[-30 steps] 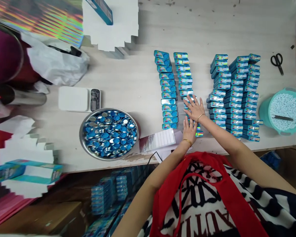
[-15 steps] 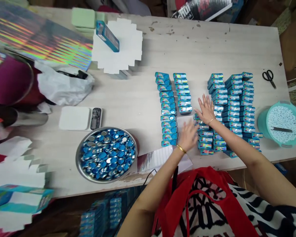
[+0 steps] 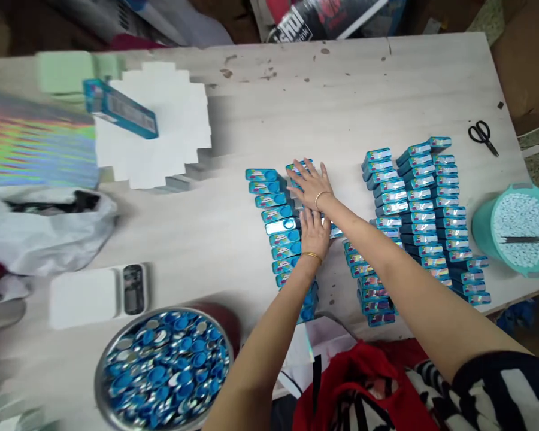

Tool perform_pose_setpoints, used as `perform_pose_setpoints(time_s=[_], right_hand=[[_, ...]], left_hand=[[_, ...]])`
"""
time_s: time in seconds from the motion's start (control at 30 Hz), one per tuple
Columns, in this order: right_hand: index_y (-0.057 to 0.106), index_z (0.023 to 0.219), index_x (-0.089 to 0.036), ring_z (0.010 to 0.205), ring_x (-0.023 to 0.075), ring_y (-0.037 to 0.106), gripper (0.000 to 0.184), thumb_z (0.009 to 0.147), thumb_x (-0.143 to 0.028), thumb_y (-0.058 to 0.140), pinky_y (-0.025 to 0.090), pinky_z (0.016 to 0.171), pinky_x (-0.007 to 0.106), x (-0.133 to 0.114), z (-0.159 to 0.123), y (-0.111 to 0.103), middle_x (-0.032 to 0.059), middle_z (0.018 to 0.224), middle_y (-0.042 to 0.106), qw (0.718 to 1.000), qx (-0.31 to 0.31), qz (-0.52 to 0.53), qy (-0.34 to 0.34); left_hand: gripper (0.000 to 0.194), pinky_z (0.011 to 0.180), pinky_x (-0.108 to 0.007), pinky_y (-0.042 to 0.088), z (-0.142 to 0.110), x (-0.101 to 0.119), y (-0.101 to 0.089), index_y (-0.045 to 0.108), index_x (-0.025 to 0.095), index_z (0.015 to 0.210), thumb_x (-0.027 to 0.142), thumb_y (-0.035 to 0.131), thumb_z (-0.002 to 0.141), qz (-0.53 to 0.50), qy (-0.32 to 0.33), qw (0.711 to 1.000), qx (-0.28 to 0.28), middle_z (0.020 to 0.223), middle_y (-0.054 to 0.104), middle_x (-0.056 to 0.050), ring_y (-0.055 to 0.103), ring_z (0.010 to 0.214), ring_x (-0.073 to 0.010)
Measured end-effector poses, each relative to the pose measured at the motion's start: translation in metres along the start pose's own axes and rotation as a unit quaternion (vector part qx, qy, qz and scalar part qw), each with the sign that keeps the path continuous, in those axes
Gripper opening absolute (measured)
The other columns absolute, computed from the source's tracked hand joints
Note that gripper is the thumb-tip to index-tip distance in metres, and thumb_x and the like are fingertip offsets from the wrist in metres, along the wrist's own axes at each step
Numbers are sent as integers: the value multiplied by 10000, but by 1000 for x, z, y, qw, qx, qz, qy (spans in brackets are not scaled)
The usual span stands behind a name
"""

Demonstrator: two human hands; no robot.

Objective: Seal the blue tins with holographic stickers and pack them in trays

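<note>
My right hand (image 3: pixel 311 185) lies spread over a row of small blue boxes (image 3: pixel 299 167), hiding most of that row. Just below it, my left hand (image 3: pixel 315 232) rests with its fingers extended on the lower part of the same row, touching or nearly touching my right wrist. To the left of both hands runs another column of blue boxes (image 3: pixel 269 200), each showing a round blue mark on its end. Farther right, several more columns of blue boxes (image 3: pixel 420 182) stand close together on the pale table (image 3: pixel 341 114).
At lower left stands a steel bowl (image 3: pixel 99 374) of blue-and-silver caps. A digital scale (image 3: pixel 83 297) is behind it. A blue carton (image 3: pixel 126 114) rests on stacked white card (image 3: pixel 184 114). Scissors (image 3: pixel 483 137) lie near a turquoise tub (image 3: pixel 483 230) of white sticks at right.
Both hands have moved left from the right-hand columns onto the short row at left. The camera view has shifted, and the bowl and scale now appear lower and farther left.
</note>
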State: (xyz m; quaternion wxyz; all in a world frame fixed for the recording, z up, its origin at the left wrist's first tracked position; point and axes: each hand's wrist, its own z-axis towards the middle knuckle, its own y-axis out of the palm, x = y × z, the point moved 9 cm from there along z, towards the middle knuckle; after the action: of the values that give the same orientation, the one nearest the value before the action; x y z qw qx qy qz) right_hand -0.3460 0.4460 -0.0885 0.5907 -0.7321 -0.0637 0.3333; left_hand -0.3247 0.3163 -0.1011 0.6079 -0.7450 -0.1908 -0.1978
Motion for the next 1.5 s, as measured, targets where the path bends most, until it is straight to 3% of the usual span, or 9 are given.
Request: perform_pose_setpoints(time_s=[0.33, 0.53, 0.63, 0.73, 0.87, 1.0, 1.13, 1.37, 1.5], right_hand=[[397, 1578, -202, 1596, 364, 105, 616, 1029, -474, 460, -44, 1250, 702, 114, -27, -42, 88, 1709, 236, 998, -16, -31, 54], [427, 1518, -6, 1569, 408, 139, 849, 1043, -530, -43, 84, 1175, 721, 137, -45, -69, 237, 1685, 151, 993, 49, -107, 21], [526, 1443, 6, 1526, 437, 195, 1112, 904, -550, -271, 237, 1090, 662, 103, -73, -88, 204, 1680, 110, 977, 134, -165, 14], [598, 1414, -122, 1534, 432, 213, 1009, 954, -651, -129, 292, 1067, 665, 38, -125, -89, 129, 1696, 213, 985, 135, -91, -53], [633, 1374, -218, 1496, 384, 377, 657, 1003, -672, 336, 337, 1151, 690, -59, -209, -54, 132, 1552, 501, 986, 31, 80, -143], [664, 1280, -206, 1304, 326, 546, 508, 988, -581, 485, 457, 1094, 560, -122, -275, -12, 145, 1344, 639, 973, -37, 144, -176], [628, 1318, -163, 1249, 344, 555, 547, 982, -573, 491, 468, 1032, 531, -149, -309, 17, 174, 1317, 646, 977, -115, 91, -152], [658, 1231, -189, 1221, 317, 566, 299, 1010, -300, 490, 199, 1221, 601, -217, -320, 3, 139, 1199, 713, 957, -182, -28, -224], [671, 1063, -183, 949, 237, 642, 294, 1026, -193, 380, 254, 1184, 521, -209, -300, -17, 87, 933, 738, 946, -255, -31, -196]], left_hand=[[708, 1281, -619, 174, 42, 93, 38, 418, 98, 1507, 16, 598, 827, 3, 61, 993, -98, 1653, 279, -255, 98, 1576, -447], [832, 1269, -637, 124, 40, 112, 25, 265, 160, 1589, 95, 603, 832, -13, 152, 974, -168, 1678, 247, -191, 129, 1590, -376], [587, 1246, -567, 253, -3, 38, -33, 475, 178, 1440, 256, 629, 879, -101, 125, 980, -119, 1536, 462, -137, 414, 1473, -313], [449, 1159, -542, 389, -92, -62, -97, 622, 154, 1239, 391, 669, 861, -135, -2, 988, -74, 1309, 612, -128, 568, 1305, -333], [502, 1115, -440, 454, -226, -125, -92, 602, 177, 1304, 467, 612, 895, -62, -84, 976, -193, 1298, 654, -129, 630, 1228, -298], [670, 1207, -437, 356, -293, -121, -33, 506, 109, 1405, 451, 685, 858, 1, -119, 962, -245, 1547, 477, -209, 438, 1461, -331], [259, 1182, -479, 353, -307, -106, -5, 628, 140, 1159, 285, 524, 972, 20, -121, 967, -222, 1259, 694, -162, 627, 1236, -275], [302, 789, -290, 475, -308, -58, -72, 653, 206, 1050, 365, 396, 1041, -66, 3, 993, -103, 979, 741, -67, 676, 876, -194], [278, 757, -275, 464, -288, -36, -112, 678, 205, 1096, 393, 497, 1001, -116, 59, 989, -73, 921, 747, -50, 679, 848, -193]])
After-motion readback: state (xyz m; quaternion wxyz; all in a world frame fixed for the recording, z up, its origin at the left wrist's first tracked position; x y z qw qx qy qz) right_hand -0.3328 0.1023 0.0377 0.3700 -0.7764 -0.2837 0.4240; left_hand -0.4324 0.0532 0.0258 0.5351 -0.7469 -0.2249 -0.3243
